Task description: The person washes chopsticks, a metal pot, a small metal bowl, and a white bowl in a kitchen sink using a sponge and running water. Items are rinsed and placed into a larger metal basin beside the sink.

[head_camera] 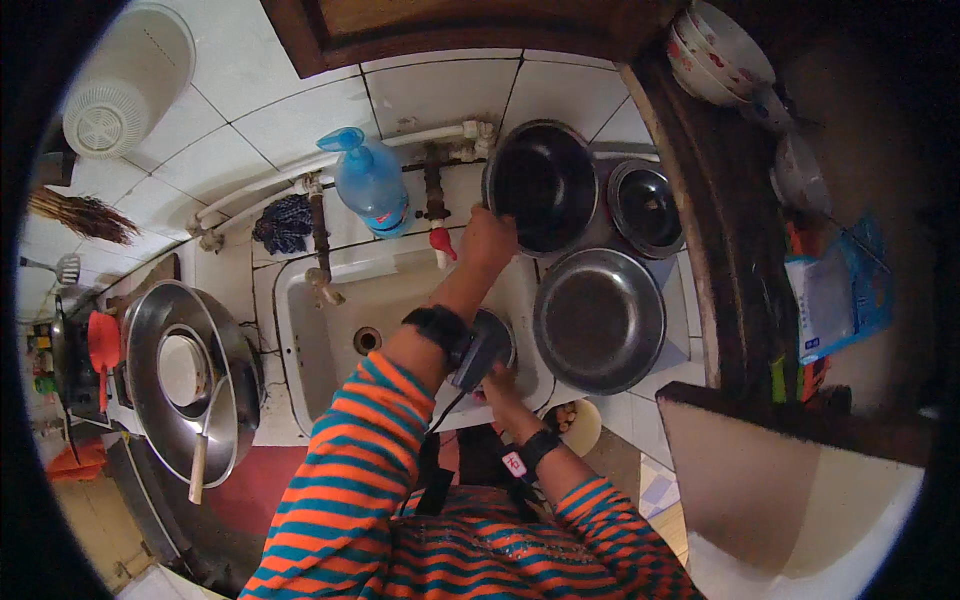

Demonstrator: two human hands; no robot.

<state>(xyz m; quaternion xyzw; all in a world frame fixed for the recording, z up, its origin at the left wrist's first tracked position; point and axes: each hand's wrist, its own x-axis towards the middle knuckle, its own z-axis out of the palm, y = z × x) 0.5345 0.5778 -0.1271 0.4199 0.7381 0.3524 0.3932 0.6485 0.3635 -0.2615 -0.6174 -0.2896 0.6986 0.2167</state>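
Observation:
My left hand (489,238) reaches across the sink (405,281), its fingers at the near-left rim of a deep dark metal basin (544,187). That basin is tilted, with its mouth facing me. Lower down, my right hand (501,384) grips the edge of a small metal bowl (499,330) at the right end of the sink. The left forearm and its black wrist device cover much of this bowl. A wide shallow metal basin (600,322) stands right of the sink, and a smaller metal bowl (647,206) sits behind it.
A tap with a red handle (442,241) and a rusty tap (321,225) overhang the sink. Between them stands a blue pump bottle (371,184). A large metal wok (232,420) holding bowls and a ladle is on the left. A wooden post (690,202) rises at right.

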